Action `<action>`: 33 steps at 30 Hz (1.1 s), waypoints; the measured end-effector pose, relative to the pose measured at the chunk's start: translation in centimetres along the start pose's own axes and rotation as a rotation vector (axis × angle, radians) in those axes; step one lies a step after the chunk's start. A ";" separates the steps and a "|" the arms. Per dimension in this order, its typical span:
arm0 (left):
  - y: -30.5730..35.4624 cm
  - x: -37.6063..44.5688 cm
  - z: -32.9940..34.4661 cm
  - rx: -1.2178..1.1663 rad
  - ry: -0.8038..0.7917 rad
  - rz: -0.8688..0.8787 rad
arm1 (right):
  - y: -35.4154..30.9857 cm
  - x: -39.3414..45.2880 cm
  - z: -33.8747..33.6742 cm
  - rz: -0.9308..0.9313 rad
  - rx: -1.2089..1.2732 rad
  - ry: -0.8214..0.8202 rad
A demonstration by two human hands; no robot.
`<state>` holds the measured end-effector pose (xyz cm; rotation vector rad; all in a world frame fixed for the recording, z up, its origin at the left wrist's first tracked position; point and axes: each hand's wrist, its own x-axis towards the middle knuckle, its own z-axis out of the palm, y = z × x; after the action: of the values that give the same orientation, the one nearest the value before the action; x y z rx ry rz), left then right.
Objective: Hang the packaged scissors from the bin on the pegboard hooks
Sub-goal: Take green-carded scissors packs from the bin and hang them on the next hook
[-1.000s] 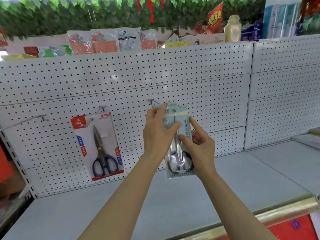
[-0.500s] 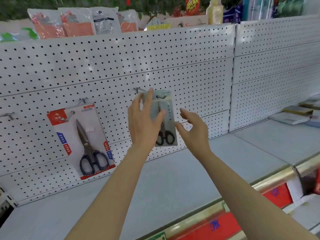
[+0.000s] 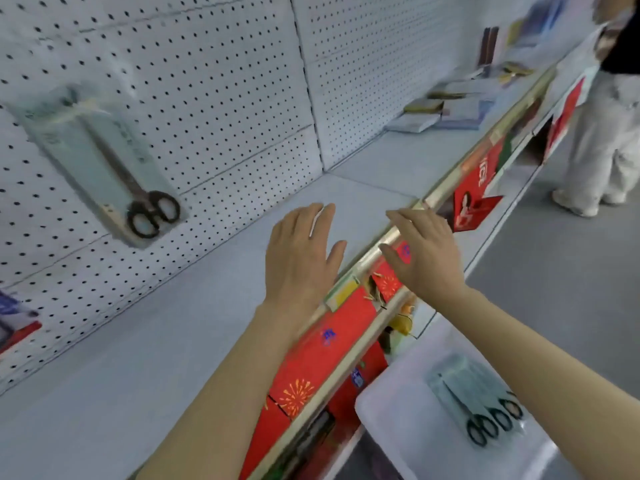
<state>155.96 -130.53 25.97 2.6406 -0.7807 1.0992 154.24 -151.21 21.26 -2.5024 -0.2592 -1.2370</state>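
Observation:
A pale green pack of black-handled scissors (image 3: 100,161) hangs on the white pegboard (image 3: 214,84) at the upper left, blurred. My left hand (image 3: 299,254) is open over the grey shelf, holding nothing. To its right my right hand (image 3: 424,252) is open over the shelf's gold front edge, also with nothing in it. At the lower right a translucent white bin (image 3: 408,441) holds more packs of black-handled scissors (image 3: 478,400), partly hidden by my right forearm. A red-and-white scissors pack (image 3: 15,323) shows at the far left edge.
The grey shelf (image 3: 138,358) has a gold front rail (image 3: 377,244) with red price tags below. Stacked booklets (image 3: 436,112) lie farther right on the shelf. A person in pale trousers (image 3: 602,133) stands in the aisle at the upper right.
Both hands have let go of the pale green pack, which now hangs on its hook, and have drawn back low and right. The view has swung down to the right, showing the bin.

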 end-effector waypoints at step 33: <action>31.6 -27.8 39.7 -0.070 -1.237 -1.288 | 22.4 -40.0 6.3 0.660 -0.213 -0.828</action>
<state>146.97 -160.09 -23.00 2.5878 0.7906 -0.8766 141.53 -170.22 -18.98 -2.7828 0.5047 0.0506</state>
